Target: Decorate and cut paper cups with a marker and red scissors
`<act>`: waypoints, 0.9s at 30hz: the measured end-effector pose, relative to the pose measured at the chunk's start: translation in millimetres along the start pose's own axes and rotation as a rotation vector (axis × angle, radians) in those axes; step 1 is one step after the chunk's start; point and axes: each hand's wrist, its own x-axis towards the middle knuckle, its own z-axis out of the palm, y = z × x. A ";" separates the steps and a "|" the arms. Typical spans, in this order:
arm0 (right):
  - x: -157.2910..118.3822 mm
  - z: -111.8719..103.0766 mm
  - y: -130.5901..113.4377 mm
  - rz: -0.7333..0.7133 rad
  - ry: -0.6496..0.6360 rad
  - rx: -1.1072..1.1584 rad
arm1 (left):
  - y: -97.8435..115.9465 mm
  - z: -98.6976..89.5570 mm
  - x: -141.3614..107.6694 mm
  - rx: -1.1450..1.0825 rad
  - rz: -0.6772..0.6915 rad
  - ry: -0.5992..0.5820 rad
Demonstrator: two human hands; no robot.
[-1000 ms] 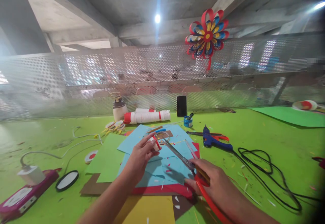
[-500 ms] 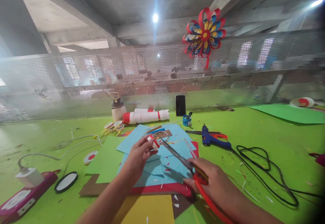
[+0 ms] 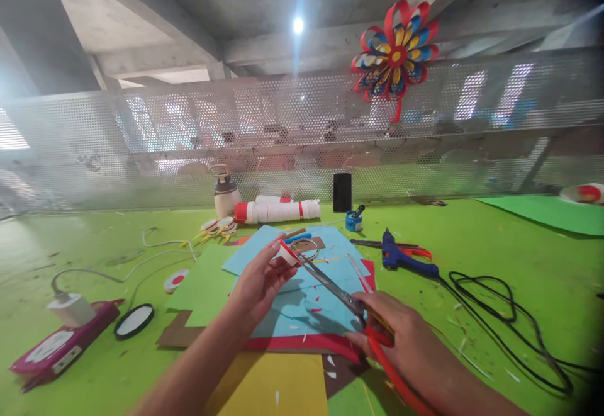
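Note:
My left hand [image 3: 257,282] pinches a small white paper piece with a red edge [image 3: 288,254] between thumb and fingers, above the blue paper sheets [image 3: 311,312]. In my right hand [image 3: 401,331] is a pair of scissors [image 3: 334,288] with long metal blades and red handles. Their blades point to the far left, and the tips reach the edge of the paper piece. Whether the blades are cutting into it I cannot tell. Small red and white scraps lie on the blue sheets below.
A blue glue gun [image 3: 401,258] with a looping black cord lies right. White-and-red paper tubes [image 3: 283,211], a sprayer bottle [image 3: 226,197], a phone [image 3: 342,192] and a blue jar [image 3: 353,221] stand behind. At left are a pink power strip [image 3: 70,345] and round black-rimmed disc [image 3: 134,321].
The paper piece has turned in my left hand, and the fingers beneath it are more spread. The scissor tips now meet its edge. The whole view has shifted slightly.

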 end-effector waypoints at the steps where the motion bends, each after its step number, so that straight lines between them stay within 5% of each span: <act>1: -0.6 0.3 1.0 -0.001 0.015 -0.008 | 0.3 0.6 -0.8 -0.018 -0.002 -0.011; 9: 0.3 0.2 6.3 -0.002 0.094 0.000 | 3.2 4.0 -7.9 -0.038 0.008 -0.137; 18: -1.6 -5.2 -0.7 0.013 0.022 0.104 | -0.9 8.6 -13.8 0.116 0.160 -0.219; 27: -3.5 -5.1 6.7 -0.074 0.113 0.281 | 7.9 5.8 -7.9 -0.105 -0.090 -0.133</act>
